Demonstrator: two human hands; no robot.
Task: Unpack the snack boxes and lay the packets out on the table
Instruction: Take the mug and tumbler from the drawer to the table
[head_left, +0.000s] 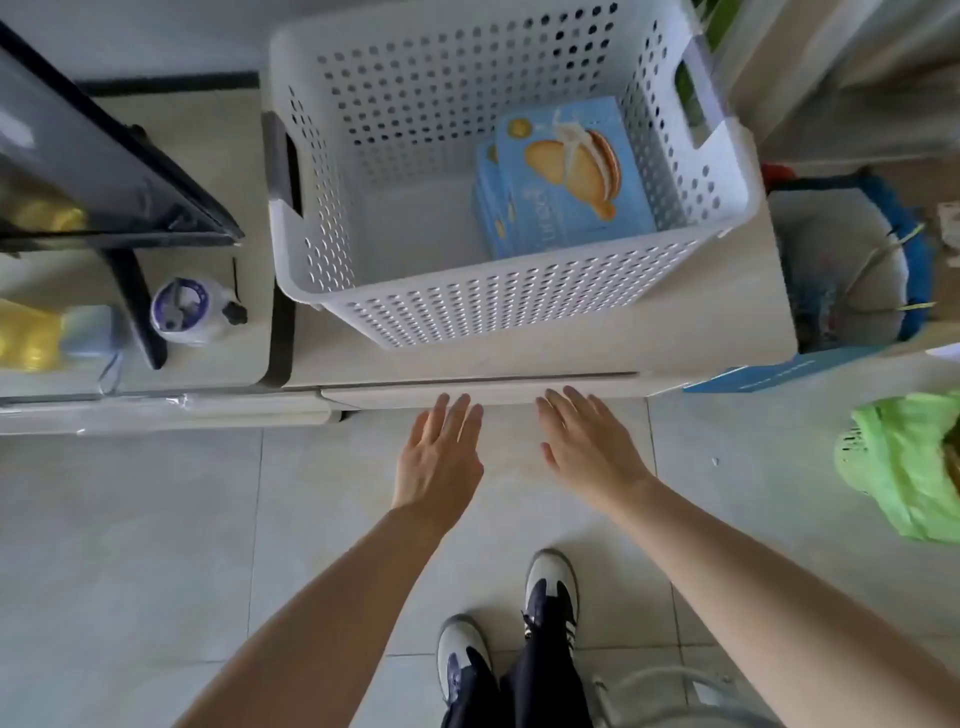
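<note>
Location of boxes: at the right rear of the basket (311, 197), two blue snack boxes (566, 176) stand stacked, leaning toward its right wall; both look sealed.
Box build: flat printed cardboard, rectangular, a sandwich-biscuit picture on the upper face; long axis runs roughly front to back, tilted slightly.
Packets: none visible on the table (519, 358); unpacking judged not yet begun.
Key relation: boxes lie ahead of and above both hands, offset to the right; basket's near wall stands between hands and boxes, so the reach must go up and over the rim.
Nearer hand: right hand (587, 441), more directly in line with the boxes.
Right hand state: flat, fingers straight and together, holding nothing, just short of the table's front edge.
Left hand (441, 452) state: likewise flat and empty, fingers extended, beside the right, apart from it.
Basket: white rigid plastic, perforated walls, cut-out handles, smooth floor; sits on the pale wood-grain table.
Surroundings: small white-and-purple bottle (182, 312) on the adjoining surface to the left; lined bin (841, 270) to the right; green bag (904, 462) at the right edge; tiled floor below.
</note>
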